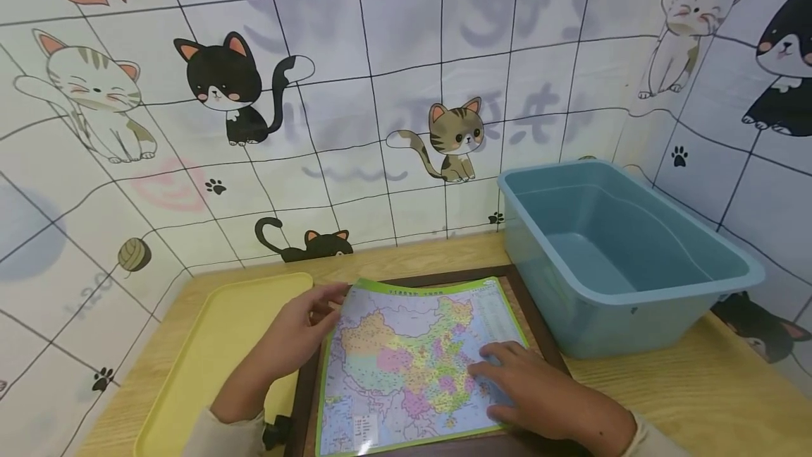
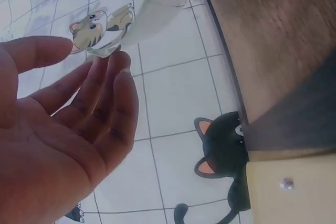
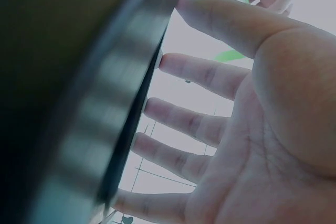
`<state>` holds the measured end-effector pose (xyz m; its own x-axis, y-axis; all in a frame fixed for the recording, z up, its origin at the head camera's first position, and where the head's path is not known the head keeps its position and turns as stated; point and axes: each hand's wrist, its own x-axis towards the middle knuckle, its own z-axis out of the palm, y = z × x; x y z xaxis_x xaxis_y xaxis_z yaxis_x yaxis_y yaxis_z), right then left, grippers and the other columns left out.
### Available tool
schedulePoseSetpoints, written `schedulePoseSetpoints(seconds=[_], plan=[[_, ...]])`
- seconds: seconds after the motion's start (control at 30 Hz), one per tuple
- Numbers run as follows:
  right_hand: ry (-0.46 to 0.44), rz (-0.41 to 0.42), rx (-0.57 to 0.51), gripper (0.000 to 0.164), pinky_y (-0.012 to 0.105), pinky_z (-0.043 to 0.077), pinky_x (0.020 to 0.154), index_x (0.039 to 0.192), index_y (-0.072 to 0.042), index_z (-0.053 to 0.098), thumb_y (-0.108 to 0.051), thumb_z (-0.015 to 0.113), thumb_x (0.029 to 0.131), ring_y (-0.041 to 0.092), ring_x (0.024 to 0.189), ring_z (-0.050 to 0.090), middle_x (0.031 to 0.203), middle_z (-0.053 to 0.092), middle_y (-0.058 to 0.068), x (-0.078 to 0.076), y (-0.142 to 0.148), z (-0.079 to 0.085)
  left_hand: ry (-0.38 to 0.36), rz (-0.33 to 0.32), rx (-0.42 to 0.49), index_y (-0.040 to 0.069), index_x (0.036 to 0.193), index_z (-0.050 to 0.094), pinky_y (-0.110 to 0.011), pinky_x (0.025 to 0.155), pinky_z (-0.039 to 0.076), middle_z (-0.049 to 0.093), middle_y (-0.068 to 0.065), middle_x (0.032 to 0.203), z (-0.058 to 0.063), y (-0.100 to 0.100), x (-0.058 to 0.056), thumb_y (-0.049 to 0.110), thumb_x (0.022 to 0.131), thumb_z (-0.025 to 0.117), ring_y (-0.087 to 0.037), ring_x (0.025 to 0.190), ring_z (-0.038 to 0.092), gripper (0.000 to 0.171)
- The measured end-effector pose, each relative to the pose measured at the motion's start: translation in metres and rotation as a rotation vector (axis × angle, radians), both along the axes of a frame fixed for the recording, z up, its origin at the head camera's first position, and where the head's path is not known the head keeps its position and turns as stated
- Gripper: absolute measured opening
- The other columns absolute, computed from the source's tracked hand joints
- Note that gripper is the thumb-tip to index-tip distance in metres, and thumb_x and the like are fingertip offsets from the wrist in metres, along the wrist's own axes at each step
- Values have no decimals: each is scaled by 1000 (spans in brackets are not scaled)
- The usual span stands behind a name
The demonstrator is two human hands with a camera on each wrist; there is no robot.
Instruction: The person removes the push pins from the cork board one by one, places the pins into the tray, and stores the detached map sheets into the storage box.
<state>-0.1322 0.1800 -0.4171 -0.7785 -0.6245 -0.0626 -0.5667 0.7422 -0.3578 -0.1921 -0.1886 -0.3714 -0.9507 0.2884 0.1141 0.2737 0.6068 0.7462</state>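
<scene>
A glossy map sheet of China (image 1: 412,358) with a green border lies over a dark-rimmed brown board (image 1: 533,312). At the sheet's top left corner is my left hand (image 1: 298,330), fingers slightly bent. In the left wrist view, the left hand's fingertips (image 2: 122,61) meet the sheet's clear edge (image 2: 105,51), while the thumb stands apart from them. My right hand (image 1: 539,386) rests its spread fingertips on the map's right part. The right wrist view shows the right palm (image 3: 262,129) with the fingers extended.
A yellow tray (image 1: 216,330) lies left of the board. To the right stands a deep blue plastic tub (image 1: 590,316). A small black object (image 1: 277,432) is by my left wrist. Behind the wooden table (image 1: 457,247) rises a white grid-patterned backdrop (image 1: 380,210) with cartoon cats.
</scene>
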Motion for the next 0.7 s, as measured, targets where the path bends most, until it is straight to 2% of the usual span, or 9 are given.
schedulePoseSetpoints(seconds=[0.2, 0.3, 0.53, 0.7], plan=[[-5, -6, 2, 52, 62, 48, 92, 135, -22, 60, -35, 77, 88, 40, 126, 51, 140, 52, 13, 0, 0, -1, -7, -60, -4, 9, 140, 56, -24, 76, 55, 61, -10, 130, 2, 4, 5, 8, 98, 63, -21, 106, 65, 43], [-15, -8, -9, 53, 63, 47, 92, 135, -21, 60, -34, 77, 87, 41, 127, 50, 140, 52, 14, 0, 0, 0, -9, -66, -7, 8, 140, 57, -24, 75, 55, 61, -10, 130, 4, 4, 6, 8, 97, 64, -20, 103, 66, 43], [-33, -2, -32, 52, 65, 46, 91, 136, -22, 59, -33, 77, 88, 42, 126, 50, 141, 51, 14, 0, 0, 0, -24, -83, -6, 13, 141, 53, -29, 77, 54, 58, -11, 126, 3, 3, 5, 4, 98, 61, -20, 102, 61, 44], [-30, -4, -20, 52, 64, 47, 91, 135, -22, 59, -33, 77, 88, 42, 126, 50, 140, 52, 14, 0, 0, 0, -60, -105, -16, 18, 146, 46, -30, 77, 54, 57, -12, 130, 3, 3, 5, 2, 99, 57, -22, 102, 62, 51]])
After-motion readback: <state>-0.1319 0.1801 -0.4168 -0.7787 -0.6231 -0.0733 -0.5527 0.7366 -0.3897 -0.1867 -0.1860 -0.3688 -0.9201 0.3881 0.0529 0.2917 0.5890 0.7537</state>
